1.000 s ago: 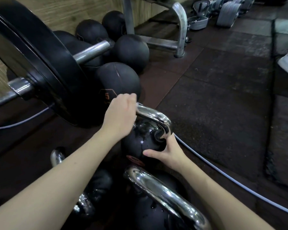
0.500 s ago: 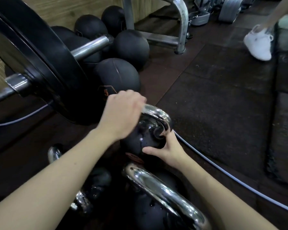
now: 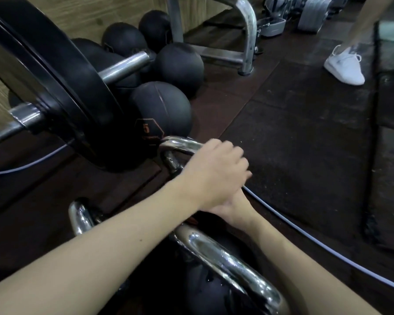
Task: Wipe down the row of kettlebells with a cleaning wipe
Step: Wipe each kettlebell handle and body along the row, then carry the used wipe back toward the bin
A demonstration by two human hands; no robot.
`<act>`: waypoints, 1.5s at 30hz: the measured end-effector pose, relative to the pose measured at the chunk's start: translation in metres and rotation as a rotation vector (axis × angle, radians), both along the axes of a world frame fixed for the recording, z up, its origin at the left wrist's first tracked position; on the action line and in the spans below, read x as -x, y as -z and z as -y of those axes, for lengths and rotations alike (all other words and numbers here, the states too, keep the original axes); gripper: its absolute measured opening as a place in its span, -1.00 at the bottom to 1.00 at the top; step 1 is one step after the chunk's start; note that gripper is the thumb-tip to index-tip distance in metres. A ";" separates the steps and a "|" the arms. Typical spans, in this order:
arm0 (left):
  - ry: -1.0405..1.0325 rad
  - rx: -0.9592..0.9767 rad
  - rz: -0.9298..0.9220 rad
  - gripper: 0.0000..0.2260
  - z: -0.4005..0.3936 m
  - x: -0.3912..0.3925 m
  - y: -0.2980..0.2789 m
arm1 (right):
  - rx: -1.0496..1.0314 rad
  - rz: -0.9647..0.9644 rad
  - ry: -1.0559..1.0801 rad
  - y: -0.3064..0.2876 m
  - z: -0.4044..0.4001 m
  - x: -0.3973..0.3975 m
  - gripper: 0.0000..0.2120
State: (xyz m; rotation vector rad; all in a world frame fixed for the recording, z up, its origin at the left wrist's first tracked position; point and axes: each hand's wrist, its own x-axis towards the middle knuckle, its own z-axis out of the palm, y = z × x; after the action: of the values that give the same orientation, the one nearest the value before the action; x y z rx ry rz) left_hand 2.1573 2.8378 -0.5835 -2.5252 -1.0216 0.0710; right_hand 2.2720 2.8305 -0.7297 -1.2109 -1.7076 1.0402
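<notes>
The kettlebell (image 3: 175,155) I am working on sits on the dark floor just ahead of me, its chrome handle showing at the left of my hands while the black body is almost wholly hidden under them; my left hand (image 3: 216,176) lies over the right end of that handle with the fingers curled down, so I read it as closed around the handle, though the fingertips are out of sight; my right hand (image 3: 231,206) is tucked beneath the left wrist, pressed against the near side of the bell, and I cannot tell whether it is open or closed, nor can I make out a wipe in either hand; nearer to me stands a second kettlebell (image 3: 228,264), its bright wet-looking handle running between my two forearms, and a third handle (image 3: 79,218) shows just left of my left forearm; a pale cable (image 3: 316,242) runs across the floor to the right of my right arm; just beyond the first bell rests a black medicine ball (image 3: 162,110) marked with a 5, touching a large barbell plate (image 3: 62,87) on its steel bar; more dark balls (image 3: 180,64) lie behind; at the far right a person's white shoe (image 3: 344,64) stands on the rubber mat (image 3: 305,144).
</notes>
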 end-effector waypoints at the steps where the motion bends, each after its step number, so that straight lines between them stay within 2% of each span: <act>1: 0.013 0.008 0.030 -0.63 0.001 0.000 0.004 | -0.006 0.020 -0.008 -0.002 0.000 -0.001 -0.03; 4: 0.015 -0.048 0.155 -0.64 -0.005 0.015 0.011 | -0.010 -0.014 -0.003 -0.004 0.001 -0.002 -0.15; 6: -0.031 0.004 0.263 -0.69 -0.004 0.023 0.002 | -0.029 -0.025 0.022 -0.006 0.001 -0.002 -0.13; 9: -0.205 0.030 0.343 -0.62 -0.012 0.058 -0.002 | -0.042 -0.044 0.027 -0.007 0.002 -0.001 -0.08; 12: -0.509 0.202 0.748 -0.51 -0.015 0.093 -0.004 | -0.025 -0.068 -0.002 -0.010 0.006 -0.003 -0.15; 14: -0.698 0.277 0.927 -0.49 -0.015 0.109 -0.007 | -0.012 -0.051 0.003 -0.015 0.007 -0.001 -0.20; 17: -0.816 0.245 1.033 -0.58 0.003 0.133 -0.011 | 0.011 -0.024 0.015 -0.017 0.009 0.001 -0.20; 20: -0.827 0.173 1.129 -0.67 0.040 0.159 -0.014 | 0.053 0.023 0.019 -0.024 0.013 0.002 -0.23; 23: -0.823 0.149 1.200 -0.65 0.082 0.188 -0.027 | 0.098 0.172 0.019 -0.036 0.018 0.001 -0.29; 25: -0.829 0.113 1.204 -0.65 0.113 0.213 -0.041 | 0.202 0.238 0.015 -0.054 0.026 0.006 -0.19; 27: -0.842 0.102 1.174 -0.64 0.148 0.243 -0.060 | 0.319 0.419 -0.012 -0.087 0.036 0.012 -0.11; 28: -0.860 0.104 1.147 -0.63 0.167 0.260 -0.069 | 0.414 0.508 -0.077 -0.105 0.042 0.021 -0.18; 30: -0.895 0.117 1.067 -0.62 0.201 0.289 -0.091 | 0.561 0.727 -0.218 -0.136 0.052 0.027 -0.49; 32: -0.941 0.099 1.040 -0.63 0.237 0.322 -0.117 | 0.575 0.852 -0.166 -0.165 0.062 0.040 -0.66; 34: -0.976 0.052 1.063 -0.62 0.265 0.357 -0.137 | 0.505 0.967 -0.075 -0.189 0.067 0.060 -0.54; 38: -1.086 0.056 1.202 -0.71 0.326 0.416 -0.160 | 0.157 1.033 -0.006 -0.251 0.106 0.138 -0.65; 41: -1.109 0.124 1.249 -0.88 0.371 0.449 -0.168 | -0.011 0.934 -0.135 -0.283 0.155 0.218 -0.64; 45: -1.101 0.163 1.197 -0.93 0.427 0.478 -0.183 | -0.202 0.814 -0.366 -0.315 0.234 0.332 -0.61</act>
State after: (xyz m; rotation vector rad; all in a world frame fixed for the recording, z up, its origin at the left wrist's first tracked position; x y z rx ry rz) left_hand 1.6789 2.4106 -0.4008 -1.6125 -2.7682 -1.1635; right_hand 1.9404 2.5969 -0.4151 -1.3064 -2.6647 0.5559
